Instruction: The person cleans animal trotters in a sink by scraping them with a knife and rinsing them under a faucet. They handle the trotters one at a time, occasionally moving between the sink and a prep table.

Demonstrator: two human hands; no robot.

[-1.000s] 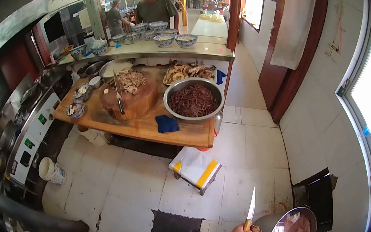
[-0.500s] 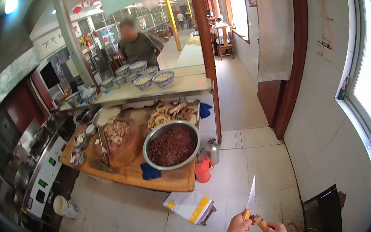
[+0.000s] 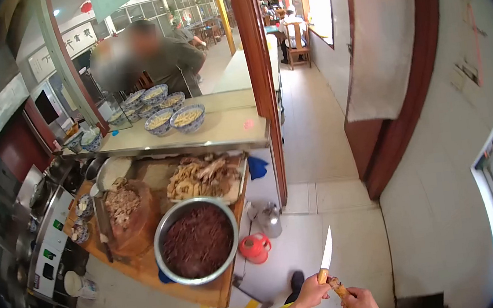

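Observation:
My left hand point(image 3: 313, 292), with a black band at its wrist, is closed round the wooden handle of a knife point(image 3: 327, 250), whose blade points up and away from me. Close beside it, my right hand point(image 3: 363, 304) grips a meaty bone point(image 3: 340, 290). The bone's upper end comes right up to the left hand's fingers, below the knife handle. Both hands are over the floor at the bottom of the view, right of the wooden worktable point(image 3: 215, 296).
A steel basin of dark red shredded food point(image 3: 196, 243) stands at the table's near corner. Behind it lie cooked meat pieces point(image 3: 206, 177) and a round chopping block point(image 3: 144, 225) with a cleaver point(image 3: 102, 224). A red jug point(image 3: 255, 248) stands on the floor. Beyond the counter point(image 3: 235, 115) is a person point(image 3: 155, 60).
My view has shifted forward and to the right, so the table and basin look nearer and further left. Both hands keep hold of the knife and bone. The person behind the counter has moved left.

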